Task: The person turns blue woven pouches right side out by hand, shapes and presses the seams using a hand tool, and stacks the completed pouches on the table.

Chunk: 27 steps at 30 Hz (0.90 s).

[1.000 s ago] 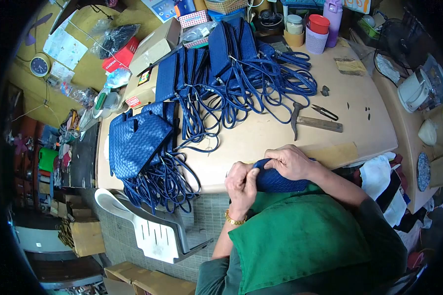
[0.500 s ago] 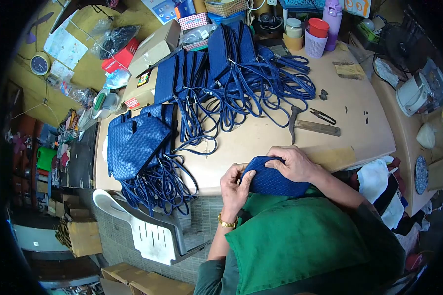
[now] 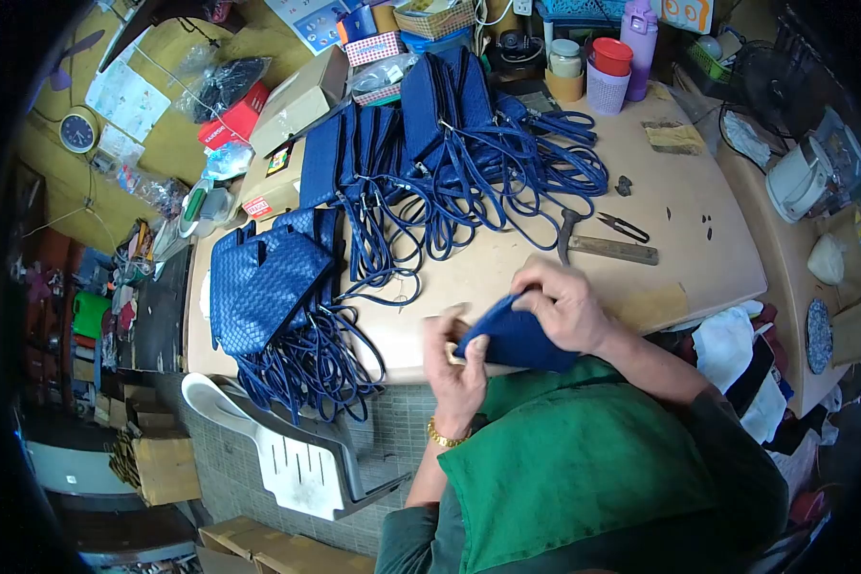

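Observation:
A dark blue woven pouch (image 3: 531, 340) is held between both hands at the front edge of the table, tilted, with its upper edge raised. My left hand (image 3: 457, 359), somewhat blurred, grips its left end, thumb toward me and fingers behind. On the upper right edge, my right hand (image 3: 566, 304) pinches the material between thumb and bent fingers. Beyond the hands lie a hammer (image 3: 607, 251) with a wooden handle and a pair of thread snips (image 3: 624, 228).
Blue woven bags with long straps lie in stacks at the left (image 3: 270, 287) and the back (image 3: 450, 105) of the table (image 3: 708, 182). A white plastic chair (image 3: 297, 478) stands at the front left. Cloth scraps (image 3: 727, 349) are heaped at the right.
The pouch has tipped more steeply, and its upper edge now slants up to the right. My right hand has risen slightly; my left hand has shifted a little and its fingers have loosened.

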Tool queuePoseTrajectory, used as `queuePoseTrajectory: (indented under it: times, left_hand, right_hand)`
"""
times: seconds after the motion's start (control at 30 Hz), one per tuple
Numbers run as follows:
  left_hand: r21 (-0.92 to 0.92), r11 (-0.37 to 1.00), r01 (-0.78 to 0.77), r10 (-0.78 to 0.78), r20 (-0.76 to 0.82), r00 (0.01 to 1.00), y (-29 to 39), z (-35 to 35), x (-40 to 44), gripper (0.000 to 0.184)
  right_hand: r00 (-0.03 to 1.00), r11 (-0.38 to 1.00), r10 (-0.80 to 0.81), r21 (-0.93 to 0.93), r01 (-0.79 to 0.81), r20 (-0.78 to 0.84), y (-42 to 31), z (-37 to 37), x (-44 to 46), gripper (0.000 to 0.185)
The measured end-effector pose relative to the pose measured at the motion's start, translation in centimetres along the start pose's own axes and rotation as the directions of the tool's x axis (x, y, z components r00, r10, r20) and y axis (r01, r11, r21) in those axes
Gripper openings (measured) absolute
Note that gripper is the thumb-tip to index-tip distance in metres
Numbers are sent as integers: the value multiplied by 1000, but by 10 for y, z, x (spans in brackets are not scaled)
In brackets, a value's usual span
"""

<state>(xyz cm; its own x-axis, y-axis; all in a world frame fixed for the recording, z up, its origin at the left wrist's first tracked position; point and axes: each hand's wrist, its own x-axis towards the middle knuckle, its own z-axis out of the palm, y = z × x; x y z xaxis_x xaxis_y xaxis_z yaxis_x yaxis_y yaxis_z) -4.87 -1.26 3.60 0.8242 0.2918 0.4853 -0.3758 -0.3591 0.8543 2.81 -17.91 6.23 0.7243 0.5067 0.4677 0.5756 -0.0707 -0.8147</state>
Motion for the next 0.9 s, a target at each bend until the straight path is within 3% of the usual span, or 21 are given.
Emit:
queuePoseTrajectory:
  times: [0.03, 0.07, 0.1, 0.13, 0.17, 0.23, 0.27, 0.3, 0.37, 0.4, 0.5, 0.53, 0.57, 0.63, 0.77, 0.83, 0.9]
  left_hand:
    - [111, 990, -89, 98, -80, 992, -2, -7, 3, 27]
    - [-6, 999, -52, 51, -102, 994, -10, -14, 1, 24]
    - [-123, 992, -17, 2, -119, 993, -11, -18, 3, 23]
    - [-49, 998, 29, -31, -42, 999, -8, -22, 4, 15]
    - [-153, 980, 127, -138, -67, 988, -2, -15, 1, 8]
    - [-33, 996, 85, -84, 43, 996, -9, -18, 0, 9]
    - [-132, 985, 111, -104, 57, 993, -22, -18, -5, 25]
    - [-130, 985, 110, -103, 57, 993, -25, -15, -8, 25]
    - [-380, 881, 282, -292, 31, 956, -29, -9, -12, 39]
    - [-459, 854, 247, -257, 42, 966, -31, -7, -9, 53]
    - [-450, 872, 191, -195, 39, 980, -18, -9, 3, 56]
    - [-341, 921, 189, -206, -14, 978, -8, -9, 9, 62]
    - [-140, 985, 104, -120, -111, 986, -6, -8, 12, 55]
    - [-61, 997, 43, -51, -137, 989, -8, -9, 11, 37]
    - [-90, 996, 12, -17, -56, 998, -14, -14, 11, 18]
    - [-131, 989, 73, -84, -75, 994, -9, -13, 11, 7]
    - [-135, 986, 98, -107, -60, 992, -10, -17, 9, 6]
  right_hand:
    - [980, 992, 42, 124, -17, -197, -5, 0, 6, 9]
    - [920, 968, 107, 250, -10, -378, -9, -2, 10, 9]
    - [908, 963, 119, 268, -7, -403, -9, -8, 15, 10]
    - [911, 946, 108, 324, 29, -399, -12, -9, 22, 10]
    - [914, 923, 97, 379, 66, -394, -15, -8, 27, 9]
    - [908, 912, 130, 407, 47, -398, 0, 3, 29, 9]
    - [899, 904, 165, 427, 27, -407, 11, 9, 30, 8]
    - [898, 903, 165, 429, 29, -407, 24, 14, 30, 8]
    - [866, 869, 292, 491, -62, -407, 43, 18, 30, 7]
    - [896, 870, 279, 485, -83, -347, 41, 17, 29, 7]
    - [951, 828, 297, 520, -212, -86, 21, 20, 18, 10]
    - [965, 819, 262, 535, -206, -29, 19, 25, 12, 13]
    - [978, 865, 206, 474, -165, -34, 15, 28, 9, 15]
    - [965, 859, 261, 450, -243, 22, 9, 24, 6, 25]
    - [970, 889, 237, 391, -240, 56, 3, 17, 2, 27]
    - [997, 979, 25, 205, -11, -68, 3, 21, 1, 22]
    - [996, 986, 0, 166, 14, -84, 3, 22, 1, 20]
